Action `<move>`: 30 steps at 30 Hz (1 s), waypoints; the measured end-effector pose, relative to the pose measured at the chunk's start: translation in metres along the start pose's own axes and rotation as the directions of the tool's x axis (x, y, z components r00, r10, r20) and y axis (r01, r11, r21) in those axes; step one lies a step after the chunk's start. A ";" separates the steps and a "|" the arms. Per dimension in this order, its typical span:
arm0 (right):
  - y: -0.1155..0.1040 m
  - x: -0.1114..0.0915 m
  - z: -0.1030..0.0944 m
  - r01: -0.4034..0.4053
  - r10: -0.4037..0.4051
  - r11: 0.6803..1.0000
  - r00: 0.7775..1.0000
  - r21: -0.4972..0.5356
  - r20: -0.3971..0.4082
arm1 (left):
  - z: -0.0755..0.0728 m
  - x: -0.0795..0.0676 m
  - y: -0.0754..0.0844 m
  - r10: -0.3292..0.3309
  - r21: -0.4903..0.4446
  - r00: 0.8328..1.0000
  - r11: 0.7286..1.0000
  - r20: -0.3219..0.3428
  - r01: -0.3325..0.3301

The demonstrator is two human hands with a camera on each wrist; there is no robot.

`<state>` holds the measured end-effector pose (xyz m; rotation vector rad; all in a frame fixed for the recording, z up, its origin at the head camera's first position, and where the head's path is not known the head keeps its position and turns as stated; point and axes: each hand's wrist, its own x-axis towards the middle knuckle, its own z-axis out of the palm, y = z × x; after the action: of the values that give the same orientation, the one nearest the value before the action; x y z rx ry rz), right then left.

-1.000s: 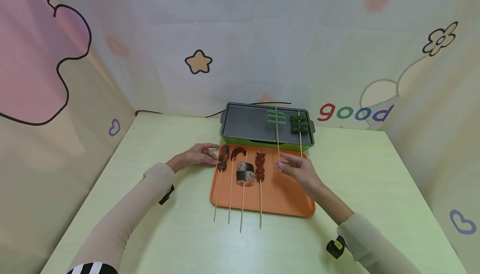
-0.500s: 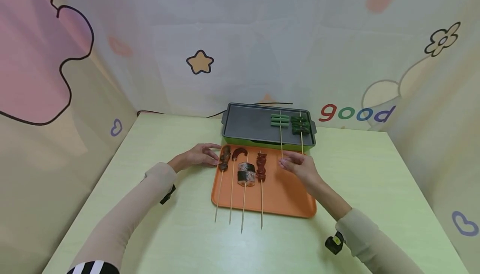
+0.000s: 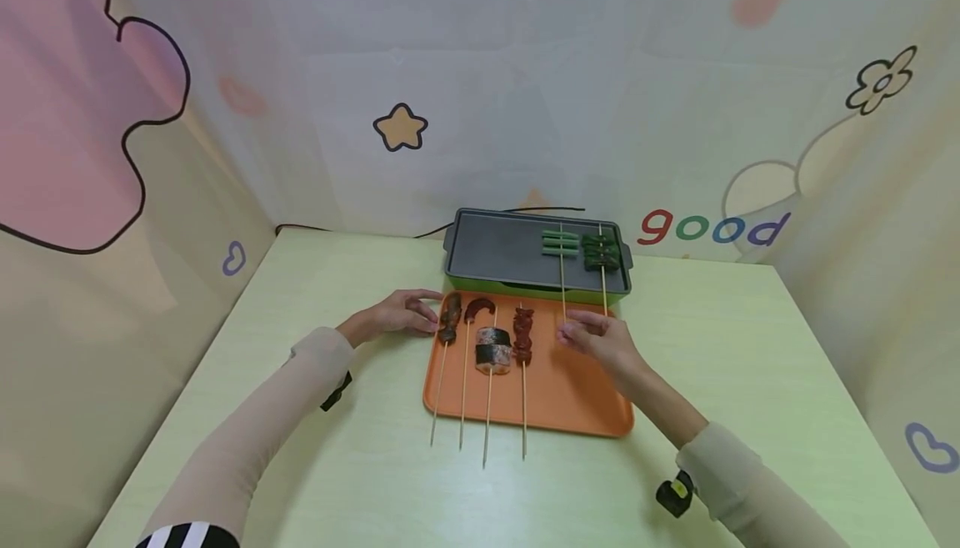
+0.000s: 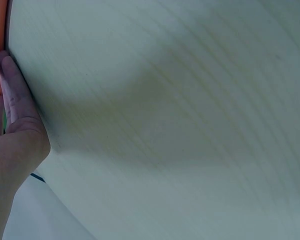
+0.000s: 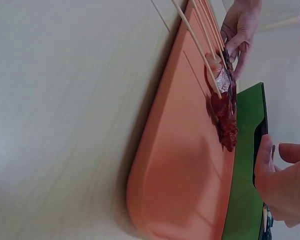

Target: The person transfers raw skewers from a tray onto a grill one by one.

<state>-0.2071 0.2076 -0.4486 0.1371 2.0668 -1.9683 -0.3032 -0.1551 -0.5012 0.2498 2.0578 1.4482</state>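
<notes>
My right hand (image 3: 603, 344) pinches the stick of a skewer of green, bean-like pieces (image 3: 560, 243) between thumb and fingers. Those pieces lie on the dark plate of a green grill (image 3: 491, 249), left of a skewer of dark green leaves (image 3: 600, 253). With thumb and fingers on either side of its rim, my left hand (image 3: 397, 312) holds the upper left corner of the orange tray (image 3: 573, 402). On that tray lie a brown meat skewer (image 3: 449, 319), a curved dark red skewer (image 3: 480, 308), a black-banded roll skewer (image 3: 492, 352) and a red meat skewer (image 3: 522, 335).
The grill stands against the tray's far edge, with a printed curtain (image 3: 480, 131) behind it. A black cord (image 3: 300, 227) runs along the back of the pale table (image 3: 360, 465). Several stick ends overhang the tray's near edge.
The green skewer has shifted slightly right, and its pieces, blurred at first, now lie still on the grill plate. My left hand stays at the tray corner.
</notes>
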 end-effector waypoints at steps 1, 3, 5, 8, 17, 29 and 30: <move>0.001 -0.002 -0.001 -0.008 0.008 1.000 1.000 -0.011 0.010 | 0.001 0.000 0.000 -0.003 -0.001 1.000 1.000 -0.001 0.003; 0.003 -0.008 -0.002 -0.014 0.015 0.999 0.999 -0.030 0.032 | 0.002 0.000 0.001 -0.008 0.003 1.000 1.000 -0.003 0.008; 0.006 -0.014 -0.003 -0.017 0.020 0.998 0.998 -0.054 0.051 | 0.003 0.000 0.002 -0.012 0.008 1.000 1.000 -0.007 0.013; 0.012 -0.026 -0.005 -0.028 0.035 0.997 0.996 -0.073 0.085 | 0.004 0.000 0.001 -0.015 0.012 1.000 1.000 -0.007 0.015; 0.040 -0.062 -0.009 -0.072 0.072 0.997 0.959 -0.010 0.274 | 0.004 0.003 -0.003 0.002 -0.003 1.000 1.000 0.007 -0.002; 0.065 -0.084 0.010 -0.153 0.115 0.987 0.896 0.055 0.429 | 0.000 0.002 -0.002 0.003 -0.035 1.000 0.999 0.013 -0.003; 0.066 -0.084 0.013 -0.159 0.118 0.985 0.895 0.060 0.431 | 0.000 0.002 -0.001 0.002 -0.031 1.000 1.000 0.012 -0.002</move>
<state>-0.1075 0.2100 -0.4904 -0.1173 1.6393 -1.8132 -0.3041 -0.1546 -0.5032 0.2475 2.0246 1.4747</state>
